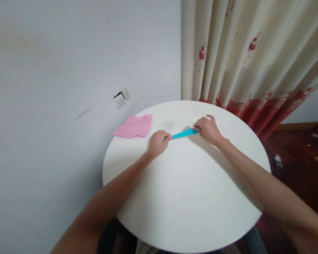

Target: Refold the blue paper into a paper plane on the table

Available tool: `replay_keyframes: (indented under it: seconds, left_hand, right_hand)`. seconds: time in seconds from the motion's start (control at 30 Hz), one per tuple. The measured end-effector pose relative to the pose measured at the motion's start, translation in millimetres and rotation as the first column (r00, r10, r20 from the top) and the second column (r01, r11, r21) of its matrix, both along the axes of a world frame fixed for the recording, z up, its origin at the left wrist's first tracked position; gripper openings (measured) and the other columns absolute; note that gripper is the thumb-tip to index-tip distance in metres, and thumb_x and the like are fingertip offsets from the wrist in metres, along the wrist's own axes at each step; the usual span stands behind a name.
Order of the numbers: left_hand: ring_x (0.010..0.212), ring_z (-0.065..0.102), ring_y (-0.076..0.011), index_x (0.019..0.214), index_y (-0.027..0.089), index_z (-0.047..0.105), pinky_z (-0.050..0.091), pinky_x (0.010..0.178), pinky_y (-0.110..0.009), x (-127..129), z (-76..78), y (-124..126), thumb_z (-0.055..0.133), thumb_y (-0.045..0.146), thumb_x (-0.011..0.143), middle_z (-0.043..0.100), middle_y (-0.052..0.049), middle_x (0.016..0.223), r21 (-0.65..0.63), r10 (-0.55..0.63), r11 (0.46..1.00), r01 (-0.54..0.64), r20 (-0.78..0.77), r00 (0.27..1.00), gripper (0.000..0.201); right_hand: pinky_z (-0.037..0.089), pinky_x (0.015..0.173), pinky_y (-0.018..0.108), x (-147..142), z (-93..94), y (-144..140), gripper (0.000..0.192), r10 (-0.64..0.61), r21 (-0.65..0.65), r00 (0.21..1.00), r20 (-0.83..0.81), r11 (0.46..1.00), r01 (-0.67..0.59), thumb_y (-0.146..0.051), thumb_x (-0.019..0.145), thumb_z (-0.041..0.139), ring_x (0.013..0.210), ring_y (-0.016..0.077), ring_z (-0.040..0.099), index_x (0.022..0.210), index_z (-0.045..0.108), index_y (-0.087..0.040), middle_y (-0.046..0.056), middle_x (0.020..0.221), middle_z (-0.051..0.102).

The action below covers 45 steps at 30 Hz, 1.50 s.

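Observation:
A narrow strip of folded blue paper (pixel 184 133) stretches between my two hands over the white round table. My left hand (pixel 159 141) pinches its left end between thumb and fingers. At the other, wider end, my right hand (pixel 206 128) grips the paper, with one finger lifted away. The fingers partly cover both ends of the strip. Left of my left hand, a sheet of creased pink paper (pixel 135 126) with an uneven outline lies on the table.
The round white table (pixel 185 197) stands against a pale wall with a socket (pixel 119 101) on it. A cream curtain (pixel 228 53) with red flowers hangs behind the table's right side. Dark reddish floor (pixel 296 158) shows at the right.

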State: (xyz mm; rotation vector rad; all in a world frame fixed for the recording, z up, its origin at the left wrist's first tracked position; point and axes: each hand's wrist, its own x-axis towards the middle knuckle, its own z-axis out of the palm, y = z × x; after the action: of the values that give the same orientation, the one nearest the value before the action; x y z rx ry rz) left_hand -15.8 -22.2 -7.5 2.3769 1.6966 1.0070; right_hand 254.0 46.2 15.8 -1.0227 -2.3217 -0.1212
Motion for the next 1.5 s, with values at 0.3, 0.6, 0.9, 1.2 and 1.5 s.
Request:
replay_keyframes:
  seconds: [0.3, 0.6, 0.9, 1.2, 1.5]
  left_hand:
    - [0.074, 0.07, -0.0193, 0.078, 0.016, 0.077, 0.049, 0.066, -0.025, 1, -16.4, 8, 0.061, 0.025, 0.086, 0.076, -0.004, 0.075, -0.39, 0.249, 0.917, -0.082, 0.398, 0.883, 0.02]
    - [0.076, 0.071, -0.018, 0.088, 0.018, 0.076, 0.049, 0.07, -0.026, 11, -13.9, 4, 0.059, 0.03, 0.093, 0.077, -0.005, 0.082, -0.332, 0.183, 0.935, -0.127, 0.142, 0.973, 0.021]
    - [0.13, 0.054, -0.0245, 0.141, 0.017, 0.054, 0.043, 0.103, -0.038, 26, -4.5, -17, 0.035, 0.022, 0.104, 0.059, -0.012, 0.143, -0.137, -0.068, 0.991, -0.002, -0.51, 0.858, 0.042]
    - [0.155, 0.016, -0.0283, 0.16, 0.011, 0.019, 0.023, 0.12, -0.056, 20, -12.8, -23, 0.025, 0.05, 0.106, 0.013, -0.017, 0.167, -0.348, -0.176, 0.937, -0.045, -0.576, 0.798, 0.067]
    - [0.156, 0.012, -0.0294, 0.16, 0.009, 0.018, 0.02, 0.121, -0.056, 20, -8.5, -27, 0.022, 0.053, 0.106, 0.011, -0.017, 0.167, -0.372, -0.194, 0.927, -0.04, -0.569, 0.799, 0.07]
  right_hand:
    - [0.042, 0.095, 0.043, -8, -5.0, -8, 0.032, -0.13, -0.008, 0.963, -0.235, 0.991, 0.131, -0.022, 0.102, 0.041, 0.106, 0.0281, 0.058, 0.114, 0.071, -0.015, 0.013, 0.113, 0.071]
    - [0.023, 0.12, 0.055, -63, -45.3, -55, 0.064, 0.22, -0.291, 0.954, 0.203, 0.944, -0.155, -0.047, 0.106, 0.028, 0.151, 0.0315, 0.027, 0.155, 0.035, -0.007, 0.018, 0.161, 0.033]
    - [0.017, 0.123, 0.054, -58, -48.3, -48, 0.068, 0.22, -0.365, 0.939, 0.266, 0.924, -0.113, -0.05, 0.106, 0.018, 0.153, 0.0289, 0.021, 0.159, 0.025, -0.008, 0.016, 0.164, 0.025]
    - [0.017, 0.123, 0.055, -43, -51.1, -27, 0.064, 0.096, -0.361, 0.942, 0.322, 0.932, 0.029, -0.042, 0.104, 0.02, 0.154, 0.0273, 0.019, 0.158, 0.029, -0.009, 0.013, 0.166, 0.023]
    - [0.017, 0.121, 0.058, -14, -50.3, 4, 0.064, -0.165, -0.403, 0.941, 0.296, 0.871, 0.279, -0.047, 0.105, 0.019, 0.153, 0.0282, 0.02, 0.157, 0.03, -0.012, 0.014, 0.165, 0.025]
